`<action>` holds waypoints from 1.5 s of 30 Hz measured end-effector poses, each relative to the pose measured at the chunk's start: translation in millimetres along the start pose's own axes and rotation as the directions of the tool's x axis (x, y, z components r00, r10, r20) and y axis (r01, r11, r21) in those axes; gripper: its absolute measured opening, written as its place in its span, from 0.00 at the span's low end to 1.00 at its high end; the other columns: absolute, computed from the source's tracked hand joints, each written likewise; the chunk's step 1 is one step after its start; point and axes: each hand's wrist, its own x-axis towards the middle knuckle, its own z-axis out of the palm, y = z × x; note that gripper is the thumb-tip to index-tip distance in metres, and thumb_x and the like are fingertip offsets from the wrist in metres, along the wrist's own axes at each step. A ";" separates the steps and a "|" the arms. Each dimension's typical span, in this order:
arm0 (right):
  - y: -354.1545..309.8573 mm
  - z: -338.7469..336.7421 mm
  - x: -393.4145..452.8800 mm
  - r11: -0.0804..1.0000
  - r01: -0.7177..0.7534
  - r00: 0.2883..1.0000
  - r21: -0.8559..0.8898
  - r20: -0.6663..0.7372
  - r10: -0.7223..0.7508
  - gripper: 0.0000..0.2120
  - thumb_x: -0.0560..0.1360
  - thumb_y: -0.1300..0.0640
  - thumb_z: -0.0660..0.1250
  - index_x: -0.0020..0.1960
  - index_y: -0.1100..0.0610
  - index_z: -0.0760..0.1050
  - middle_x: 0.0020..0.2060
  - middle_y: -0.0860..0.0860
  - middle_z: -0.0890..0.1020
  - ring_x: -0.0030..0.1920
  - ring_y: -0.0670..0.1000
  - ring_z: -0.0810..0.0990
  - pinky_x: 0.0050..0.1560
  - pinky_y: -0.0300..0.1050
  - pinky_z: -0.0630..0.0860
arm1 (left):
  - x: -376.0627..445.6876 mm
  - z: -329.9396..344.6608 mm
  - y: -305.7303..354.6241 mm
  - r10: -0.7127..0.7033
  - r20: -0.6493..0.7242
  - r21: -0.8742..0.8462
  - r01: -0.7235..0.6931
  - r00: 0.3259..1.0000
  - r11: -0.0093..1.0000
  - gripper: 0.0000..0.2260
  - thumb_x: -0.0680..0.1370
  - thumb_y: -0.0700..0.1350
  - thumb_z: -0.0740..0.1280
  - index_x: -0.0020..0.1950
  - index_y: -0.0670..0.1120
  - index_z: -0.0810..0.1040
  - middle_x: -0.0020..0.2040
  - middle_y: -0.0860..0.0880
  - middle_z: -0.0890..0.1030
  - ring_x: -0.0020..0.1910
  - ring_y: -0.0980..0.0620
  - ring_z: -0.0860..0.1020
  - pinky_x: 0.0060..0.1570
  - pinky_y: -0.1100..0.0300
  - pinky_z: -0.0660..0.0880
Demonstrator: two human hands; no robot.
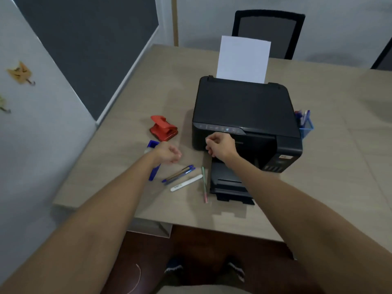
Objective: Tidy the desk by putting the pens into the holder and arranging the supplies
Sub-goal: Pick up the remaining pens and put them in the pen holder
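Note:
Two blue pens [179, 174] lie side by side on the desk, with a white marker [186, 182] just below them and a thin green-and-pink pencil [204, 184] to their right. A blue mesh holder [306, 127] with a few pens stands behind the printer's right side. My left hand [167, 152] hovers above the pens with its fingers curled and nothing visible in it. My right hand [220, 146] is loosely closed in front of the printer, holding nothing that I can see. A blue item [153, 172] lies partly under my left wrist.
A black printer [244, 115] with white paper [244, 59] and an extended output tray [230, 185] fills the desk's middle. A red hole punch [163, 128] sits to its left, near a blue-capped item [152, 145]. A wall borders the desk's left; a black chair [268, 28] stands behind.

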 end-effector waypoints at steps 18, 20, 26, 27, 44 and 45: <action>58.1 93.2 -42.8 0.783 -0.261 0.941 -0.564 0.031 0.336 0.11 0.75 0.65 0.63 0.57 0.65 0.76 0.46 0.59 0.77 0.51 0.60 0.81 0.46 0.46 0.80 | 41.5 57.6 -74.0 0.145 -0.081 0.707 -0.046 0.986 0.706 0.11 0.78 0.35 0.60 0.58 0.39 0.75 0.58 0.40 0.78 0.57 0.43 0.77 0.55 0.53 0.76; 54.8 101.8 -38.0 0.770 -0.302 0.932 -0.562 -0.004 0.362 0.12 0.75 0.67 0.65 0.59 0.64 0.74 0.54 0.60 0.79 0.54 0.58 0.81 0.45 0.45 0.77 | 42.4 57.7 -79.3 0.150 -0.116 0.705 -0.025 0.982 0.709 0.13 0.79 0.36 0.59 0.63 0.38 0.71 0.63 0.39 0.73 0.62 0.43 0.73 0.60 0.53 0.73; 60.1 117.7 -28.7 0.747 -0.314 0.923 -0.587 -0.003 0.385 0.14 0.78 0.67 0.57 0.59 0.64 0.76 0.56 0.60 0.80 0.55 0.61 0.81 0.53 0.52 0.79 | 41.3 53.4 -84.5 0.098 -0.206 0.511 0.022 0.974 0.860 0.15 0.75 0.30 0.63 0.62 0.37 0.69 0.59 0.39 0.76 0.57 0.42 0.76 0.54 0.52 0.76; 61.2 119.7 -27.3 0.731 -0.322 0.918 -0.602 -0.011 0.395 0.14 0.78 0.68 0.55 0.60 0.63 0.75 0.57 0.59 0.80 0.57 0.60 0.81 0.53 0.51 0.78 | 40.2 54.0 -84.8 0.109 -0.199 0.489 0.003 0.974 0.872 0.15 0.75 0.31 0.63 0.62 0.37 0.69 0.58 0.39 0.76 0.56 0.43 0.77 0.53 0.53 0.76; 60.9 116.9 -23.3 0.845 -0.382 0.900 -0.373 0.056 0.431 0.12 0.79 0.62 0.55 0.51 0.65 0.76 0.49 0.61 0.83 0.49 0.58 0.84 0.31 0.43 0.78 | 49.0 65.1 -81.6 0.096 -0.088 0.539 -0.034 0.992 0.841 0.14 0.81 0.43 0.56 0.63 0.37 0.71 0.62 0.39 0.72 0.61 0.40 0.74 0.56 0.48 0.72; 59.2 115.4 -23.1 0.854 -0.383 0.902 -0.352 0.056 0.428 0.09 0.79 0.62 0.55 0.48 0.63 0.73 0.51 0.62 0.82 0.48 0.59 0.84 0.29 0.42 0.77 | 47.1 63.2 -81.0 0.077 -0.106 0.490 -0.016 0.991 0.872 0.14 0.82 0.42 0.55 0.63 0.37 0.70 0.62 0.38 0.72 0.61 0.39 0.74 0.57 0.48 0.72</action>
